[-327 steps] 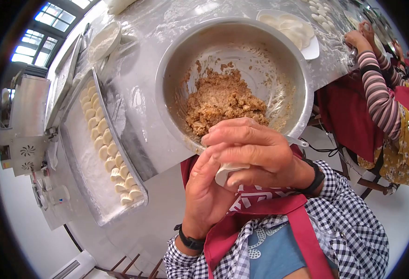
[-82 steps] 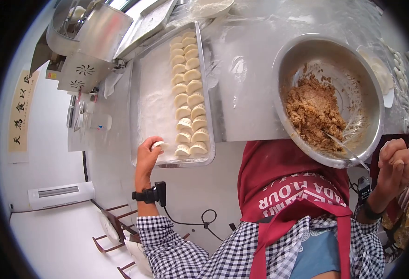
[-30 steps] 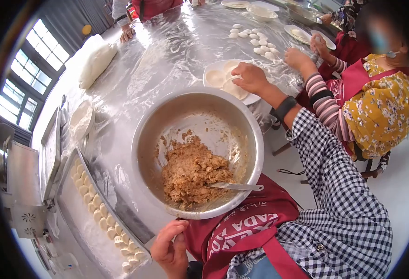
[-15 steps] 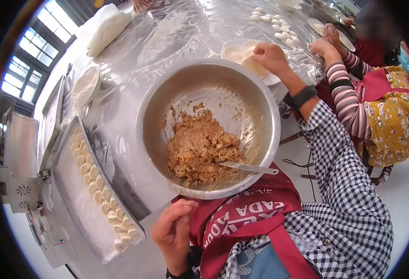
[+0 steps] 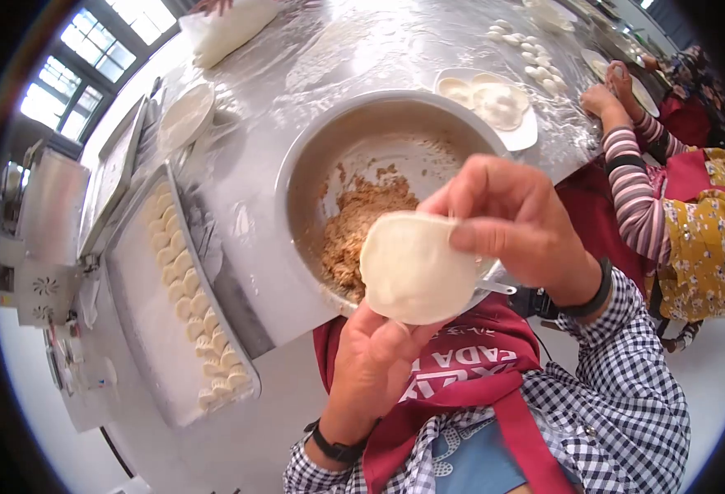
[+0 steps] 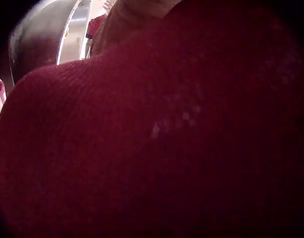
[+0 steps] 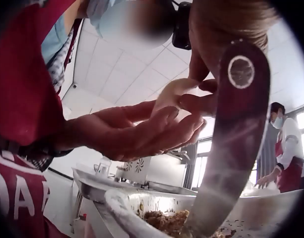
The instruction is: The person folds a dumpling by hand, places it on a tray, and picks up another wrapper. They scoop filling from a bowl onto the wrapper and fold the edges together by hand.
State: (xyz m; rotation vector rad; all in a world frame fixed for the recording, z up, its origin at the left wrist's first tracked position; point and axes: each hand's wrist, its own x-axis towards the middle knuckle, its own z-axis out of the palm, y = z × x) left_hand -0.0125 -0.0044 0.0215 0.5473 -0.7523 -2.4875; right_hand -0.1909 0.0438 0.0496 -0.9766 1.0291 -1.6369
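A round, pale dough wrapper (image 5: pixel 418 267) is held up in front of the steel bowl (image 5: pixel 295 156). My right hand (image 5: pixel 523 226) pinches its upper right edge between thumb and fingers. Below it my left hand (image 5: pixel 371 362) supports the lower edge, partly hidden by the dough. In the right wrist view the left hand (image 7: pixel 127 134) lies palm up with fingers extended under the wrapper (image 7: pixel 172 95), and the right hand (image 7: pixel 226 34) reaches down from above. Brown filling (image 5: pixel 354 235) fills part of the bowl, where a metal utensil's handle (image 5: pixel 498 287) leans on the rim. Red cloth covers most of the left wrist view.
On the left stands a long tray (image 5: pixel 144 329) with rows of folded dumplings (image 5: pixel 183 288). Behind the bowl is a white plate (image 5: pixel 521 123) of wrappers, with small dough pieces (image 5: pixel 535 62) beyond. A flour bowl (image 5: pixel 188 119) stands back left. Another person's hands (image 5: pixel 610 95) work at right.
My right hand has come back from the plate with a wrapper and now holds it over the bowl's near side. The left hand has moved right to meet it. Earlier, the left hand held a dumpling at the tray.
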